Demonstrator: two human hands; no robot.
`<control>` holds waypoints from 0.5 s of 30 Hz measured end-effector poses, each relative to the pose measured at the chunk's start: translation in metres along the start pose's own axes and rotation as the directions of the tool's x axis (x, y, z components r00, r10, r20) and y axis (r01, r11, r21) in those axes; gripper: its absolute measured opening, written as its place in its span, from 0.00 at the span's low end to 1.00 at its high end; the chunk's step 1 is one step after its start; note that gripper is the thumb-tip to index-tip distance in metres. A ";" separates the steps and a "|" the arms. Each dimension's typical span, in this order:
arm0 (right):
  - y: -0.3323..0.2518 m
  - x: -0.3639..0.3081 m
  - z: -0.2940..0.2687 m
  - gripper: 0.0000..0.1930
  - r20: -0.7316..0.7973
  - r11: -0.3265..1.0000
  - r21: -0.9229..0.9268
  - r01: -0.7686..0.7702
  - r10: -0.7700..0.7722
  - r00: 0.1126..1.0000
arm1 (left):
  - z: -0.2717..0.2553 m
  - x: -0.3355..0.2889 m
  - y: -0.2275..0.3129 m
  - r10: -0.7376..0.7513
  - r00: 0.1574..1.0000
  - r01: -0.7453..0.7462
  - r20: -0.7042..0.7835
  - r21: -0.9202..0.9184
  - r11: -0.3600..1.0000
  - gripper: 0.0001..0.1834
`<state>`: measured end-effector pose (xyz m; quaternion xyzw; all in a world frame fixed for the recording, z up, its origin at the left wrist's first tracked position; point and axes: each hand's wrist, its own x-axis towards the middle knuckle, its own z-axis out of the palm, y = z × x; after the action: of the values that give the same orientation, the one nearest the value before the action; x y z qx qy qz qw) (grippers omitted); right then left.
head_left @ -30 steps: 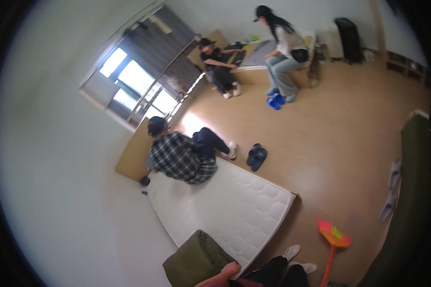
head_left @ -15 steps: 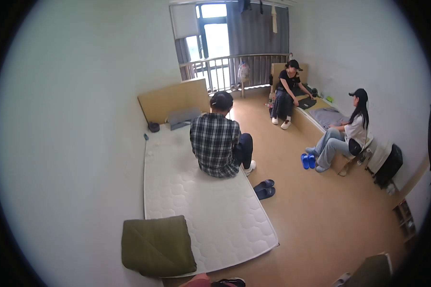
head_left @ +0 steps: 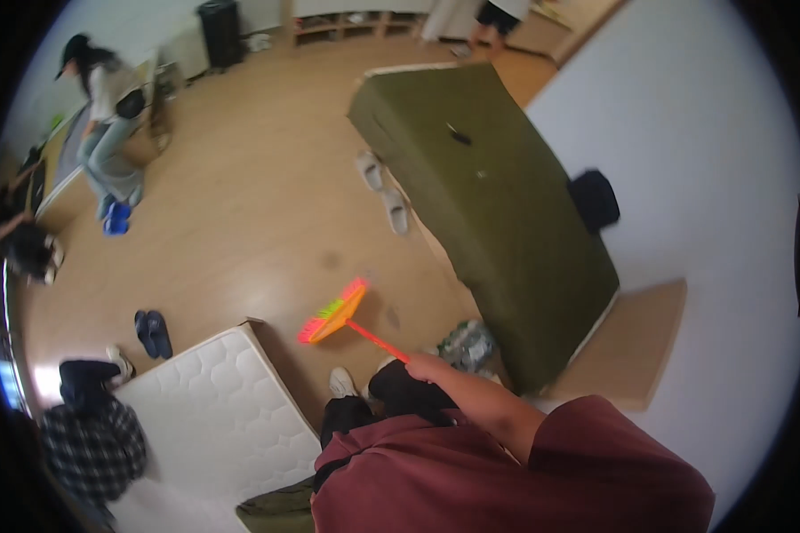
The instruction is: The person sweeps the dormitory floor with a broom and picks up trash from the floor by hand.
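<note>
My right hand [head_left: 428, 367] is closed around the orange-red handle of a broom [head_left: 333, 320]. Its orange head has pink and yellow-green bristles and is up off my hand's far side, over the wooden floor; whether it touches the floor I cannot tell. My left hand is out of sight. Below the broom stand my white shoes [head_left: 342, 383], and a white quilted mattress [head_left: 231, 400] lies to the left of my legs. Close to my right hand is a clear plastic pack of bottles [head_left: 468, 346] on the floor.
A bed with a green cover [head_left: 480, 204] stands at right, grey slippers [head_left: 382, 193] beside it. Dark slippers [head_left: 153, 334] lie by the mattress. One person in plaid [head_left: 93, 444] sits on it; others sit at left beside blue slippers [head_left: 116, 218]. Someone's legs [head_left: 489, 27] show at the back.
My view has swung right and down, from the window side to the green-covered bed. The broom and my right hand now show; neither was visible before.
</note>
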<state>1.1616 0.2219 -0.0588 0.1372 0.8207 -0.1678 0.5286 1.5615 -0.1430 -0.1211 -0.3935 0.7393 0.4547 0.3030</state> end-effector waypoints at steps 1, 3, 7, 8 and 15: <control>0.012 -0.009 0.002 0.15 -0.075 0.999 0.046 0.009 -0.005 0.997 | -0.002 0.013 0.008 0.034 0.997 -0.040 0.064 0.094 0.995 0.16; 0.031 -0.016 0.002 0.18 -0.122 0.995 0.104 0.004 0.009 0.992 | -0.008 0.040 0.020 0.139 0.978 -0.177 0.154 0.273 0.946 0.16; 0.096 -0.009 0.074 0.19 -0.243 0.998 0.064 0.015 0.001 0.970 | -0.027 0.074 0.068 0.037 0.979 -0.069 0.200 0.158 0.985 0.14; 0.111 -0.002 0.075 0.18 -0.303 0.999 0.009 0.034 -0.030 0.952 | -0.018 0.065 0.131 -0.228 0.959 0.251 0.168 -0.134 0.959 0.13; 0.167 0.070 0.022 0.20 -0.240 0.996 -0.086 0.033 -0.053 0.969 | 0.048 0.086 0.306 -0.010 0.977 0.018 0.215 -0.033 0.999 0.09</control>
<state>1.2186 0.3669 -0.1530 0.1171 0.8880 -0.1279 0.4258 1.2601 -0.0415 -0.0774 -0.3527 0.6915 0.5051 0.3773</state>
